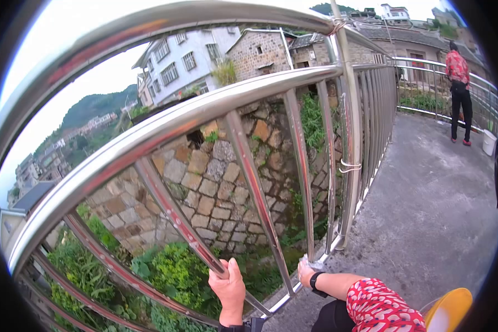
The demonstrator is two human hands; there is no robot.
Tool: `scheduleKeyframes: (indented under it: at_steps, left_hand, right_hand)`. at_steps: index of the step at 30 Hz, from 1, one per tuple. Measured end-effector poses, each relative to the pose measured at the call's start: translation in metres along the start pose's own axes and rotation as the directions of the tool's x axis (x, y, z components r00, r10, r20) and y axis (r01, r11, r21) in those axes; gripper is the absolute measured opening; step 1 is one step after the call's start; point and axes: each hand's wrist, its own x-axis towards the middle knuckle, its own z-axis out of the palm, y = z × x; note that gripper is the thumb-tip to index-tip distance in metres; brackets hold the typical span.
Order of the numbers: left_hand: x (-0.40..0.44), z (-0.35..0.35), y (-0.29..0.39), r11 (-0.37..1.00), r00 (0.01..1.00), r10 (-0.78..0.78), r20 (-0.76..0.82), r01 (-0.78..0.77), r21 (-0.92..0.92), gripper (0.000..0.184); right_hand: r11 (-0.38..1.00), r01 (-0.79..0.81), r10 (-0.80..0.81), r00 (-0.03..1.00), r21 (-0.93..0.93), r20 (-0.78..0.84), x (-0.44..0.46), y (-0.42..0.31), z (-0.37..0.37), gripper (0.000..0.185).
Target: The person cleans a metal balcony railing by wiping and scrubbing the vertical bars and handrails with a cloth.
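My left hand (227,285) is wrapped round a steel baluster (185,229) of the railing, low down, with the thumb up. A black band sits at that wrist. My right hand (306,272), below a red patterned sleeve and a black wristband, is at the foot of another baluster (300,166). Its fingers are closed on a whitish crumpled cloth (316,263), which touches the baluster near the bottom rail (280,303). Part of the fingers is hidden by the cloth and hand.
The shiny top rail (204,108) curves across the view. A post (349,138) has a pale pole tied to it. Beyond lie a stone wall (221,188) and plants. A person (459,83) stands by the far railing near a white bucket (489,143). A yellow object (453,304) is at lower right.
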Motion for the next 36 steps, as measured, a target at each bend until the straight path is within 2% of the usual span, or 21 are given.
scheduleKeyframes:
  at_steps: [1, 2, 3, 5, 7, 11, 12, 13, 15, 17, 19, 21, 22, 23, 24, 29, 32, 33, 34, 35, 36]
  left_hand:
    - [-0.001, 0.003, -0.009, 0.997, 0.999, -0.044, -0.013, 0.043, -0.068, 0.018]
    - [0.001, 0.002, -0.028, 0.999, 1.000, -0.015, -0.025, 0.013, -0.051, 0.019]
    - [0.012, -0.008, 0.022, 1.000, 0.999, 0.018, 0.039, -0.019, 0.016, 0.019]
    - [0.006, -0.003, 0.017, 1.000, 0.999, -0.001, 0.034, 0.001, -0.001, 0.019]
    - [0.002, 0.000, 0.012, 1.000, 0.999, -0.015, 0.028, 0.015, -0.014, 0.019]
    - [0.004, -0.001, 0.008, 0.999, 1.000, -0.012, 0.023, 0.012, -0.036, 0.019]
    - [0.007, -0.003, 0.003, 1.000, 0.999, 0.007, 0.031, -0.006, -0.019, 0.017]
    - [0.007, -0.003, -0.003, 1.000, 0.999, 0.023, 0.040, -0.023, -0.007, 0.016]
    - [0.005, 0.000, 0.004, 0.997, 0.999, 0.009, 0.044, -0.005, -0.080, 0.015]
    - [0.006, 0.001, 0.004, 0.997, 0.998, 0.011, 0.063, -0.006, -0.077, 0.015]
    - [0.005, 0.003, 0.011, 0.997, 0.997, 0.039, 0.068, -0.034, -0.070, 0.015]
    - [0.009, -0.001, -0.001, 0.995, 0.995, -0.012, 0.102, 0.022, -0.101, 0.015]
    - [0.014, -0.001, -0.015, 0.997, 0.994, 0.076, 0.076, -0.074, -0.035, 0.015]
    - [0.015, -0.001, -0.022, 0.986, 0.985, 0.164, 0.056, -0.165, 0.028, 0.015]
    - [0.013, 0.002, -0.017, 0.988, 0.986, 0.156, 0.051, -0.156, 0.002, 0.016]
    - [0.015, 0.002, -0.016, 0.994, 0.984, 0.110, 0.137, -0.111, -0.002, 0.018]
    - [0.013, 0.000, -0.005, 0.995, 0.968, 0.102, 0.227, -0.099, -0.025, 0.018]
    - [0.012, -0.001, 0.000, 0.998, 0.966, 0.059, 0.251, -0.050, -0.040, 0.019]
    - [0.012, -0.002, 0.005, 0.998, 0.961, 0.019, 0.275, -0.003, -0.055, 0.020]
    - [0.013, -0.004, 0.008, 0.997, 0.954, -0.018, 0.300, 0.040, -0.067, 0.022]
    - [0.014, -0.005, 0.006, 0.997, 0.944, -0.004, 0.330, 0.031, -0.076, 0.021]
  right_hand:
    - [0.968, 0.045, -0.036, 0.998, -0.246, 0.041, -0.016, 0.015, 0.002, 0.021]
    - [0.991, 0.133, -0.125, 0.976, -0.033, 0.180, -0.003, 0.015, 0.010, 0.023]
    - [0.950, 0.153, -0.211, 0.958, 0.273, 0.194, 0.026, -0.008, -0.040, 0.026]
    - [0.924, 0.115, -0.188, 0.967, 0.365, 0.172, 0.022, -0.012, -0.018, 0.024]
    - [0.931, 0.148, -0.237, 0.940, 0.333, 0.244, 0.026, -0.012, -0.001, 0.024]
    - [0.959, 0.211, -0.228, 0.971, 0.190, 0.074, -0.005, 0.011, -0.027, 0.019]
    - [0.930, 0.175, -0.205, 0.977, 0.322, 0.061, 0.010, -0.006, -0.007, 0.020]
    - [0.921, 0.193, -0.224, 0.973, 0.338, 0.052, 0.011, -0.011, 0.000, 0.022]
    - [0.953, 0.193, -0.206, 0.978, 0.235, 0.032, 0.003, -0.007, -0.009, 0.024]
    - [0.944, 0.118, -0.155, 0.983, 0.307, 0.099, -0.001, 0.000, -0.019, 0.025]
    - [0.951, 0.151, -0.173, 0.983, 0.271, 0.058, -0.013, 0.017, -0.037, 0.025]
    - [0.987, 0.105, -0.108, 0.994, 0.122, 0.021, -0.002, 0.012, -0.026, 0.023]
    - [0.950, 0.053, -0.077, 0.995, 0.309, 0.064, -0.007, 0.029, -0.043, 0.021]
    - [0.945, 0.055, -0.057, 0.998, 0.323, -0.004, -0.007, 0.039, -0.049, 0.022]
    - [0.945, 0.106, -0.127, 0.991, 0.310, 0.046, -0.017, 0.062, -0.079, 0.018]
    - [0.933, -0.071, 0.142, 0.974, 0.354, -0.179, -0.032, 0.152, -0.140, 0.015]
    - [0.628, -0.057, 0.377, 0.895, 0.776, -0.239, -0.044, 0.229, -0.207, 0.023]
    - [0.469, -0.159, 0.473, 0.876, 0.869, -0.095, -0.046, 0.252, -0.235, 0.029]
    - [0.402, -0.093, 0.588, 0.789, 0.911, -0.179, -0.034, 0.273, -0.235, 0.034]
    - [0.228, -0.056, 0.665, 0.738, 0.972, -0.113, -0.037, 0.299, -0.254, 0.037]
    - [0.191, -0.008, 0.707, 0.695, 0.982, -0.132, -0.046, 0.322, -0.278, 0.037]
